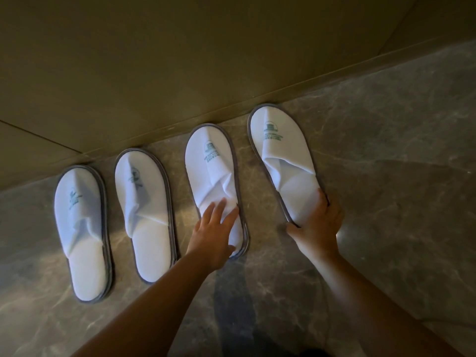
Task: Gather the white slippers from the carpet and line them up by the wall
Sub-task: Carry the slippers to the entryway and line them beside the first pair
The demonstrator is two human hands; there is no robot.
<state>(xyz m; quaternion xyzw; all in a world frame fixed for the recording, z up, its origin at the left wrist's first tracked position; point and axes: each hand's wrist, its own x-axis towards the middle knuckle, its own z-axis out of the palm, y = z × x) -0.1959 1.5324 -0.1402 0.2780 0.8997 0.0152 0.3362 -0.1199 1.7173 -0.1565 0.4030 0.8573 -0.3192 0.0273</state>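
Several white slippers with grey edging and a green logo lie in a row, toes against the wall (180, 60). The leftmost slipper (82, 228) and the second slipper (146, 215) lie untouched. My left hand (213, 235) rests flat, fingers spread, on the heel part of the third slipper (211, 171). My right hand (319, 225) grips the heel end of the rightmost slipper (280, 150), thumb on one side and fingers on the other. That slipper is angled a little to the left.
The slippers lie on a dark grey marble floor (386, 176) that runs along the beige wall's base. The wall turns a corner at the upper right (438, 27). No carpet is in view.
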